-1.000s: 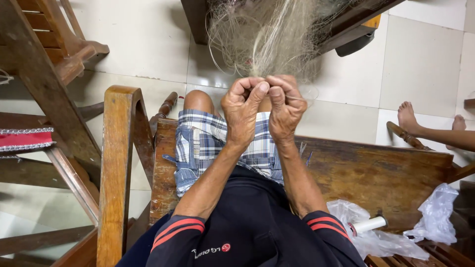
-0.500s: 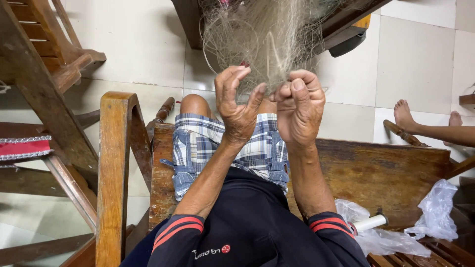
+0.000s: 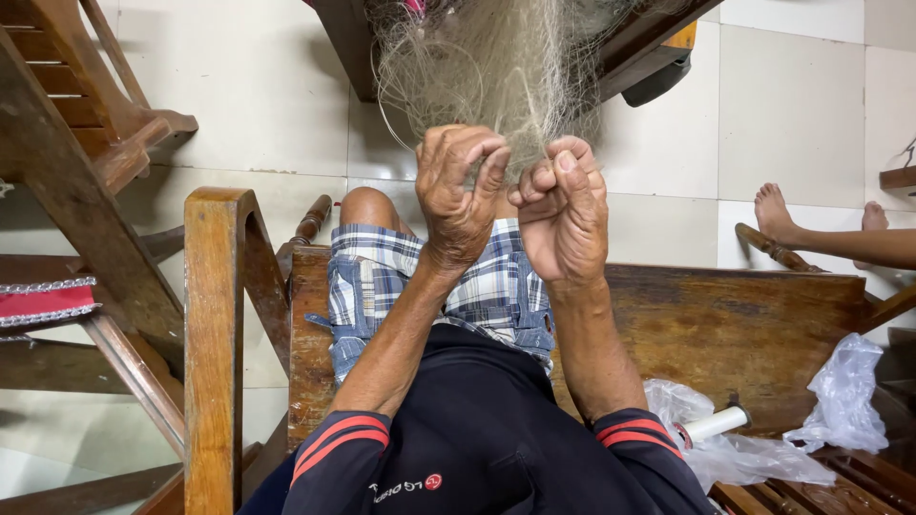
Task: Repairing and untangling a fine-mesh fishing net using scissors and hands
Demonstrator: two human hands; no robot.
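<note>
**Two hands pinching a fine net above the lap**

Two wooden chairs stand at the far left of my view: one chair point(image 3: 91, 105) in the top corner, and beside it a second with a red cushion point(image 3: 43, 300). Next comes the upright armrest point(image 3: 215, 334) at the left end of the bench point(image 3: 744, 324) on which the person sits, in checked shorts point(image 3: 382, 286) and a dark shirt with red-striped cuffs.

Moving right, the left hand point(image 3: 461, 195) is raised over the knee, wrist bent back, its index finger curled down to the thumb in a loop that seems to nip strands of the fishing net point(image 3: 496, 62). Just beside it, almost touching, the right hand point(image 3: 565, 215) is closed in a loose fist, thumb pressed on the folded fingers, gripping the lower fringe of the same net. Both forearms rise steeply from the lap, elbows tucked in.

The net hangs down from the dark furniture at the top edge to the fingertips. I judge it very light, limp and slippery, thin filament that tangles and snags easily; it is best taken in small pinches at single strands or knots, not by the bunch.

Further right on the bench's seat lie a white spool point(image 3: 718, 422) in a clear plastic bag point(image 3: 735, 458) and another crumpled bag point(image 3: 847, 391) near the right end. Someone else's bare feet point(image 3: 778, 215) rest beyond the far right edge.
</note>
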